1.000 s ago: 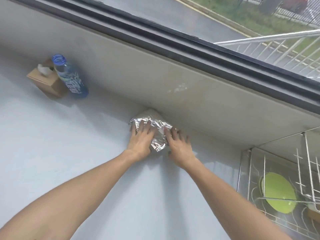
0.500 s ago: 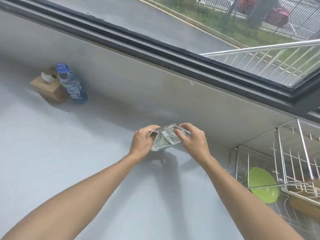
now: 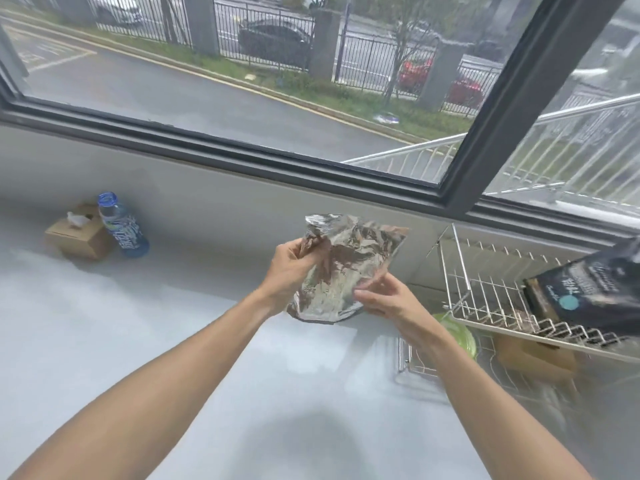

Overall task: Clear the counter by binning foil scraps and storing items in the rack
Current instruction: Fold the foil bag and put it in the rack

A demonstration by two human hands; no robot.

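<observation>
Now both my hands pinch the foil (image 3: 341, 271) above the desk (image 3: 138, 341): left fingers (image 3: 304, 249) at ten o'clock, right fingers (image 3: 369, 292) at four. It looks light, crumply, tearable; I'd grip edges.

A pale grey counter (image 3: 104, 323) runs along a plain light-grey wall (image 3: 214, 199) that rises to a wide window (image 3: 242, 81). The window has a thick dark frame (image 3: 221, 157); one dark upright of that frame leans across the right of the view, with a second pane beyond it. Soft, even daylight comes through the glass and leaves only a faint shadow on the counter near the lower edge of the view. Beyond the window lie a wet grey pavement, a yellow kerb line, a strip of grass, a dark metal fence (image 3: 263, 39) with stone posts, and parked cars behind it. A white railing (image 3: 408, 161) slants up just outside, below the window's right corner.
</observation>
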